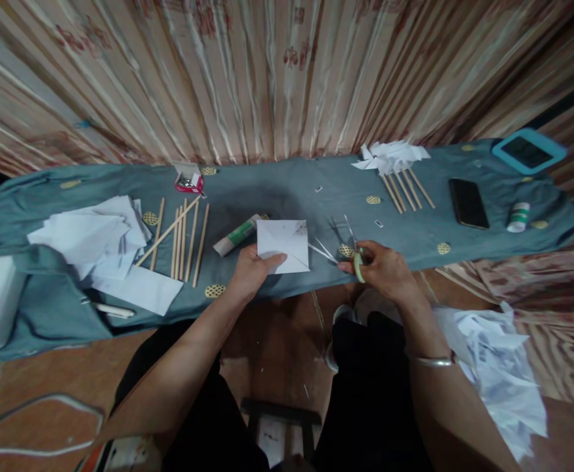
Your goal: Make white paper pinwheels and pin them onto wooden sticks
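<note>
My left hand [253, 269] pinches the near edge of a white folded paper square [283, 244] on the blue-grey cloth [277, 196]. My right hand [384, 265] is closed around the pale green handles of scissors [338, 252], whose blades stand apart and point left toward the paper's right corner. A glue stick [236, 235] lies just left of the paper.
Several wooden sticks [181, 239] and a heap of white paper sheets [97, 242] lie at left. Finished paper pinwheels on sticks [395, 160], a black phone [468, 203], a small white-green bottle [517, 216], a blue-cased tablet [527, 151] are at right. Paper scraps [498, 367] litter the floor.
</note>
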`<state>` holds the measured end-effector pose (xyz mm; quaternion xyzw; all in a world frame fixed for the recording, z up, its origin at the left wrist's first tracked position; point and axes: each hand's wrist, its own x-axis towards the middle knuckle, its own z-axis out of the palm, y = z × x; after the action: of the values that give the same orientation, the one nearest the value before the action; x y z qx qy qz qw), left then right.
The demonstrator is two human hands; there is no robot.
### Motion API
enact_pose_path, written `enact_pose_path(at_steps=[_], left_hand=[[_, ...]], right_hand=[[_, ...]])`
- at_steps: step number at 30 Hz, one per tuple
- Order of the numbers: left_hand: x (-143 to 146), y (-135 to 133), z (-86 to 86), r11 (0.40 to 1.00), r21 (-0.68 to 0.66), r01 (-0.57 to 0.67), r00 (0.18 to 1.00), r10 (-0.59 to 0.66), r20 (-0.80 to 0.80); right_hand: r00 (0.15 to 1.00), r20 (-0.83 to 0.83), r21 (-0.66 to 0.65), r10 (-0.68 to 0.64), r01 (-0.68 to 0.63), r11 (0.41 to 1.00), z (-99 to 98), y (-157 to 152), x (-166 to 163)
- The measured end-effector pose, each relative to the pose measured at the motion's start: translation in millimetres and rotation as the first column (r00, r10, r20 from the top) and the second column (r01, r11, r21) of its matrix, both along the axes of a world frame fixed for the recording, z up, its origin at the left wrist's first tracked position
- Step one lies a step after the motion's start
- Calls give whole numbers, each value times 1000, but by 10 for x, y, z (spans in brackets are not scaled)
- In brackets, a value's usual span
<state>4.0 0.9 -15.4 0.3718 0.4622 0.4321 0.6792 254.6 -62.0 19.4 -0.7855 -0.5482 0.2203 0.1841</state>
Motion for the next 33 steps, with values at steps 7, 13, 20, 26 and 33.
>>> enact_pose_path(at_steps=[7, 13, 20, 26, 33], left_hand=[[134, 57, -82, 978, 139, 156, 959, -116, -259], [47, 138, -134, 955, 245, 166, 937, -76, -340], [-215, 80, -41, 912, 344, 222, 910, -67, -409], [-592, 144, 118, 738, 574, 355, 654, 243, -717], [-863, 296, -52, 695, 552, 460, 413, 383, -826]], right_hand=[[900, 434, 59, -44, 20, 998, -99, 240, -167], [882, 468, 81, 53, -103, 991, -161, 367, -250], [850, 521, 146, 82, -183, 972, -210, 382, -274], [893, 448, 271, 46, -184, 945, -232, 409, -347], [938, 337, 348, 78, -201, 916, -305, 509, -445]])
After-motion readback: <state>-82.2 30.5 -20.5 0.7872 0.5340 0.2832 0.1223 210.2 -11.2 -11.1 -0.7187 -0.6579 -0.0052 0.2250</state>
